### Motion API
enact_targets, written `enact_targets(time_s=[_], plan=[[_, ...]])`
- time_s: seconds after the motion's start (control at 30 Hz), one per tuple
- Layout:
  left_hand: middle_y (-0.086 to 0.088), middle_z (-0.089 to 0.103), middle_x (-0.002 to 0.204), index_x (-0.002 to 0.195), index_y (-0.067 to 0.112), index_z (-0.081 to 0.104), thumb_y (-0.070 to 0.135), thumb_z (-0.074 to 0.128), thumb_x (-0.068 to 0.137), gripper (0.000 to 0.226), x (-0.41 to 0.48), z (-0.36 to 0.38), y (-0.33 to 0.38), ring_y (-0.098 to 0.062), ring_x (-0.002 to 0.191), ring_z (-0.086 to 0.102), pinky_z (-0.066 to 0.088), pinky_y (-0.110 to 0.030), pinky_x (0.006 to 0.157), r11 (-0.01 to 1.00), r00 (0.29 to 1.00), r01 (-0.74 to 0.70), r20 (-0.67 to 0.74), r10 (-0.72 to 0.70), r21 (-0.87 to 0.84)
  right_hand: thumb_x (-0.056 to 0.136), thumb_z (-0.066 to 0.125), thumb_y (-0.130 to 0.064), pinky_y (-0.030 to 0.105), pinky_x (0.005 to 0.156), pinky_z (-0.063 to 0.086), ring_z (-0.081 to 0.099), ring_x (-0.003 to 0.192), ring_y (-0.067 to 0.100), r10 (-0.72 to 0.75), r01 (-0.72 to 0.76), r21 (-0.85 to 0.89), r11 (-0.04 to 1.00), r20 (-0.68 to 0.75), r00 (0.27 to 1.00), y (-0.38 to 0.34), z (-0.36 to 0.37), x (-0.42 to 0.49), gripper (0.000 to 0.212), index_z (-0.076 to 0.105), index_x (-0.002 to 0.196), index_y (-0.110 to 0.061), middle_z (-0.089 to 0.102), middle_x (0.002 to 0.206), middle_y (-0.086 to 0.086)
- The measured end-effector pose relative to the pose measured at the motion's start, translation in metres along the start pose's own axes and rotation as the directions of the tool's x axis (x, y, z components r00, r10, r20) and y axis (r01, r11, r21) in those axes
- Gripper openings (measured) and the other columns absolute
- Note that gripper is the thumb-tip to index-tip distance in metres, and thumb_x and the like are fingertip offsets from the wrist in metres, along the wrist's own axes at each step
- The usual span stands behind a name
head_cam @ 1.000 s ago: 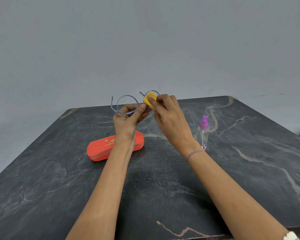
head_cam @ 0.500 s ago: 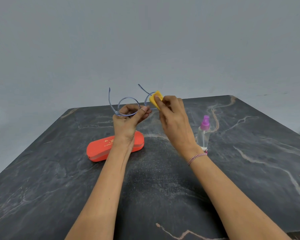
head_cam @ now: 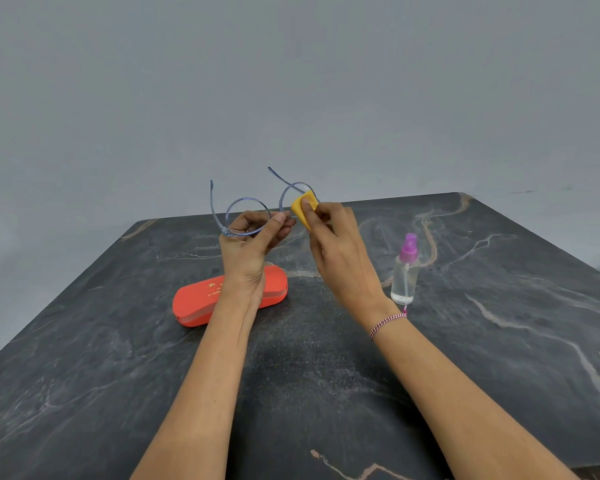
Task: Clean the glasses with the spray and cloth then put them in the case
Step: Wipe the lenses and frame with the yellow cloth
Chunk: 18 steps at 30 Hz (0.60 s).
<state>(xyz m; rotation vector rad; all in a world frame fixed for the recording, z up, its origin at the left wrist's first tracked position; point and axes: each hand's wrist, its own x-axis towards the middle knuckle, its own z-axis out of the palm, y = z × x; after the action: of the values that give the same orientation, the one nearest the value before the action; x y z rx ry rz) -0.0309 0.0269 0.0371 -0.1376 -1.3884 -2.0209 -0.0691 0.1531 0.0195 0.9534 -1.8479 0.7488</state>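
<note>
Round blue-framed glasses [head_cam: 229, 211] are held up above the table with their temples pointing away from me. My left hand [head_cam: 248, 247] pinches the frame near the bridge, its fingers behind the left lens. My right hand [head_cam: 336, 247] pinches a small folded yellow cloth [head_cam: 303, 206] against the right lens. A closed orange glasses case [head_cam: 201, 299] lies on the table under my left wrist. A clear spray bottle [head_cam: 405, 271] with a purple nozzle stands upright to the right of my right wrist.
The dark marbled table [head_cam: 499, 323] reaches the grey wall at the back; its right and front edges are in view. A braided bracelet [head_cam: 387, 323] is on my right wrist.
Both hands have lifted the glasses slightly higher, so the temples now stand out against the wall. The yellow cloth has shifted a little across the right lens.
</note>
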Motion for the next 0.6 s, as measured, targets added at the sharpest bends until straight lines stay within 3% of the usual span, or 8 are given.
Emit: enact_targets(time_s=[0.17,0.3,0.43,0.6], plan=[[0.002,0.070,0.064,0.057,0.020,0.068,-0.005,0.063,0.079,0.033,0.001,-0.002,-0.001,-0.013,0.065,0.069,0.055,-0.023,0.064,1.000,1.000,-0.008,-0.024,0.008,0.010,0.084,0.057,0.008,0.034,0.073,0.053,0.046,0.095,0.025,-0.050,0.049,0.013,0.999,0.077,0.996,-0.004,0.002,-0.002,0.053,0.046,0.134,-0.002,0.050,0.113,0.014],[-0.004,0.072,0.068,0.065,0.010,0.062,-0.006,0.062,0.079,0.021,0.000,-0.001,0.000,-0.016,0.066,0.071,0.055,-0.020,0.061,1.000,1.000,0.011,-0.009,-0.012,-0.014,0.082,0.057,0.010,0.035,0.073,0.053,0.047,0.094,0.026,0.016,-0.016,-0.010,1.000,0.017,1.000,0.007,-0.004,0.001,0.051,0.049,0.131,-0.001,0.053,0.110,0.018],[-0.004,0.071,0.067,0.058,0.018,0.068,0.002,0.068,0.072,0.021,-0.001,0.001,-0.003,-0.017,0.066,0.070,0.055,-0.021,0.063,1.000,0.999,0.026,0.041,-0.026,0.014,0.084,0.055,0.008,0.033,0.073,0.052,0.044,0.096,0.025,-0.002,0.002,-0.009,1.000,-0.004,1.000,0.006,-0.003,0.002,0.050,0.047,0.133,-0.001,0.040,0.114,0.010],[0.001,0.069,0.062,0.057,0.018,0.067,-0.006,0.062,0.079,0.033,0.000,-0.004,-0.003,-0.013,0.065,0.069,0.056,-0.024,0.064,0.999,1.000,0.011,0.017,-0.012,0.044,0.083,0.057,0.010,0.034,0.071,0.054,0.043,0.097,0.023,-0.083,0.083,0.000,0.997,0.094,0.992,-0.003,0.002,-0.002,0.056,0.044,0.136,-0.003,0.036,0.116,0.006]])
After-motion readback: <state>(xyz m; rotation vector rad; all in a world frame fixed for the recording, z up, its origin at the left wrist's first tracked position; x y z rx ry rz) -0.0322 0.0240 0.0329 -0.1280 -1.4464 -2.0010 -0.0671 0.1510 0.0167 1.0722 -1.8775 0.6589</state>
